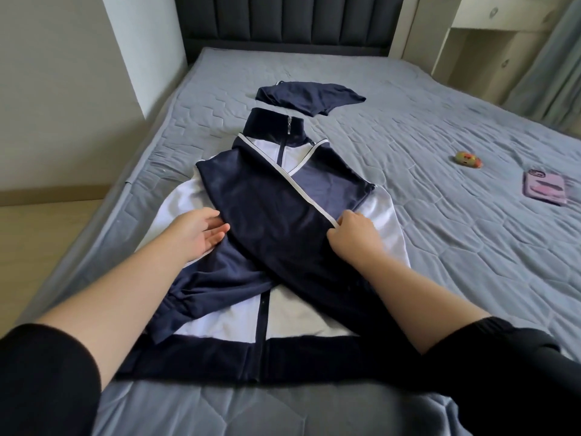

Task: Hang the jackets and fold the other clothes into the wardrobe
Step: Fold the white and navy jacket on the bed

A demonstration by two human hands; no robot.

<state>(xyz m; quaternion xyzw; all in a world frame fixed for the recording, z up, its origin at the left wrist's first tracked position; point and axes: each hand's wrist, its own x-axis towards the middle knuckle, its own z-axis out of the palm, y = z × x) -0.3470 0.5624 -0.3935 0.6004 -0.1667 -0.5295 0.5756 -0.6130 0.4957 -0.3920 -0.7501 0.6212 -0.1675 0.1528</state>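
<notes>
On the grey quilted bed (440,253), the navy-and-white jacket (270,247) lies flat on its back, zipped, collar pointing towards the headboard, with both sleeves crossed over the chest. The left hand (201,231) is open, its straight fingers touching the outer edge of the upper sleeve (251,190). The right hand (355,237) has its fingers curled and pinches the white piping (311,196) along that sleeve's other edge. The step in hand looks like settling this sleeve before the body is folded. To do it well, the pinching hand should draw the piping taut along the sleeve's length while the flat hand smooths towards the cuff, so no ridge gets trapped beneath. The lower sleeve bunches near its cuff at the left and probably wants flattening first. A folded navy garment (309,97) rests just beyond the collar, and a purple phone (545,187) and a small coloured object (468,159) lie well apart to the right. No wardrobe is in view.
</notes>
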